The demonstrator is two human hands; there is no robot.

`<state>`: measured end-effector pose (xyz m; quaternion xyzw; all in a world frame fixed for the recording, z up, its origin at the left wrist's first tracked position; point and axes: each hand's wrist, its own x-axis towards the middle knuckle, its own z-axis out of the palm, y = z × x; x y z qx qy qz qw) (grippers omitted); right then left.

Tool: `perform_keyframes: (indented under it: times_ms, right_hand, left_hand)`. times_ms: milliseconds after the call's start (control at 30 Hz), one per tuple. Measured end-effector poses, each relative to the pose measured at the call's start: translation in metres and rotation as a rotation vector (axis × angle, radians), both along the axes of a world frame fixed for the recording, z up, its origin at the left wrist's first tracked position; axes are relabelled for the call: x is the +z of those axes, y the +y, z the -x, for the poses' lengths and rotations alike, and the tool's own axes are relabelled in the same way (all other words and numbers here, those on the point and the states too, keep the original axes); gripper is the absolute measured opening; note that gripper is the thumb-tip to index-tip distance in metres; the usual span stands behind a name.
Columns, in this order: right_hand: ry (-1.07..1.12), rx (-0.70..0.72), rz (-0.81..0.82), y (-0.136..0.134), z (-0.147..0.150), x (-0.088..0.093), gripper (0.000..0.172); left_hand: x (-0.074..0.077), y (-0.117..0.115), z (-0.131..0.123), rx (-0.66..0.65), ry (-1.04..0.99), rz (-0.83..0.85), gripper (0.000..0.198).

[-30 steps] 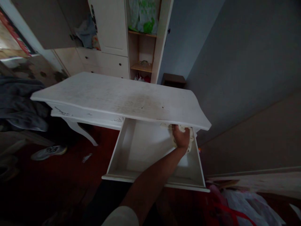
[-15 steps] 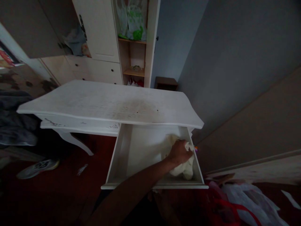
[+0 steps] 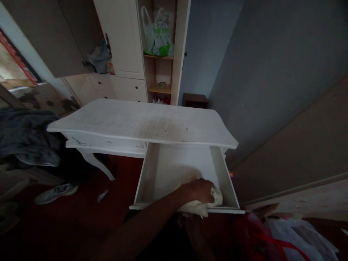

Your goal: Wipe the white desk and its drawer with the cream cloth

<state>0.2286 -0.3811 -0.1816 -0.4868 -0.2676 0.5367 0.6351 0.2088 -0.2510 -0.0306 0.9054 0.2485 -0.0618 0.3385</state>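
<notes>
Left hand [image 3: 199, 190] has its fingers clamped on the pale cloth [image 3: 196, 208], right at the front edge of the pulled-out drawer [image 3: 176, 161]! Below, the right hand [image 3: 188, 222] sits in shadow, fingers too dim to tell.

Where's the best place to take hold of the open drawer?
Probably the right end of the front panel on the drawer, from the near side, curling over its top edge: that edge is narrow and uncovered there, while the left forearm and cloth cross its middle.
</notes>
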Motion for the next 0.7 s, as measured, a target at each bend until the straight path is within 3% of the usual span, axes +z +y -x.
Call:
perform_keyframes:
  times_ms: [133, 300, 467, 567, 700]
  right_hand:
    - [0.125, 0.085, 0.008, -0.001, -0.001, 0.004, 0.045]
    - [0.129, 0.102, -0.015, -0.002, 0.000, 0.015, 0.042]
    - [0.151, 0.108, -0.025, -0.004, -0.001, 0.016, 0.044]
    - [0.136, 0.113, -0.024, -0.006, -0.003, 0.012, 0.045]
    - [0.115, 0.125, -0.017, -0.006, -0.004, 0.010, 0.044]
  left_hand:
    - [-0.006, 0.013, 0.052, -0.014, 0.037, 0.063, 0.028]
    - [-0.002, 0.019, 0.122, 0.147, 0.042, 0.105, 0.033]
    - [0.006, 0.018, 0.150, 0.274, -0.016, 0.136, 0.022]
    - [0.023, 0.026, 0.150, 0.333, 0.012, 0.172, 0.022]
    - [0.065, 0.043, 0.155, 0.461, -0.101, 0.156, 0.034]
